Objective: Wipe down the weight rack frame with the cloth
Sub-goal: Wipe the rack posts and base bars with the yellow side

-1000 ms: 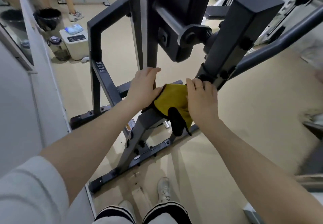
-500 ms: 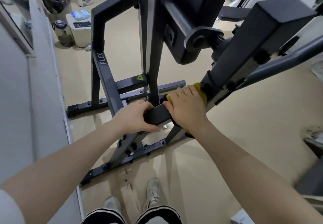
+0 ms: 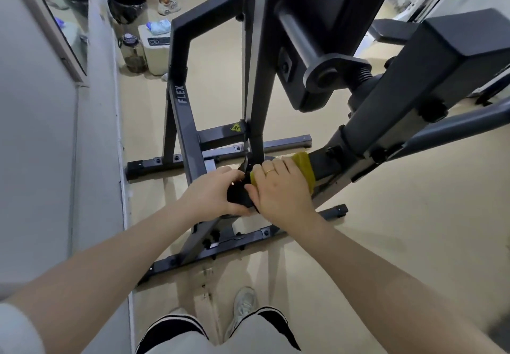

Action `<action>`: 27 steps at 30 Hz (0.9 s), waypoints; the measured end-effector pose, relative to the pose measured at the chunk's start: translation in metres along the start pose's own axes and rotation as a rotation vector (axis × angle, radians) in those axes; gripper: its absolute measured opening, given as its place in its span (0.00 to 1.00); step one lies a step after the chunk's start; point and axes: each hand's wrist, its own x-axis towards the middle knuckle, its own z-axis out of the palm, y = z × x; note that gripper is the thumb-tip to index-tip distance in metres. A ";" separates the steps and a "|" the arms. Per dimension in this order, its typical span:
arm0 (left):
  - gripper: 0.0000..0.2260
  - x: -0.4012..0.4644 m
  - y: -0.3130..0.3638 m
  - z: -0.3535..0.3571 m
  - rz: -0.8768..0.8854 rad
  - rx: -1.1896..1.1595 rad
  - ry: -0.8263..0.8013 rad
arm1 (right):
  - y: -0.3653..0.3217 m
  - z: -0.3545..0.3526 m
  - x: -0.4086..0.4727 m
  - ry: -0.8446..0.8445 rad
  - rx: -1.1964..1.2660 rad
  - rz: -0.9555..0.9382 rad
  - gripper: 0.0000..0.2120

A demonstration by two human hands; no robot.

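**What the person wears**

Both forearms are bare from elbow to wrist. At the lower left edge of the frame a short, loose white sleeve (image 3: 16,329) covers the upper left arm. The right hand (image 3: 281,190), near the frame's centre, carries a thin gold ring (image 3: 270,171) on one finger; the left hand (image 3: 215,195) shows no jewellery. At bottom centre are light shorts (image 3: 220,340) with black-and-white striped hems, and below them pale grey-white trainers (image 3: 244,305).

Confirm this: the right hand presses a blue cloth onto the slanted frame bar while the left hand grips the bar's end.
Wrong colour. The head view shows the right hand pressing a yellow cloth onto the bar; the left hand does grip the bar's end.
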 end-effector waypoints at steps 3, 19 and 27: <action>0.24 -0.003 -0.001 0.001 -0.014 -0.048 -0.001 | 0.010 -0.005 0.001 -0.034 0.021 -0.185 0.31; 0.32 -0.028 -0.043 0.019 -0.118 -0.225 0.040 | -0.022 0.000 0.002 -0.143 -0.174 -0.315 0.31; 0.26 -0.030 -0.045 0.022 -0.115 -0.294 0.038 | 0.011 -0.005 0.001 -0.131 -0.223 -0.141 0.37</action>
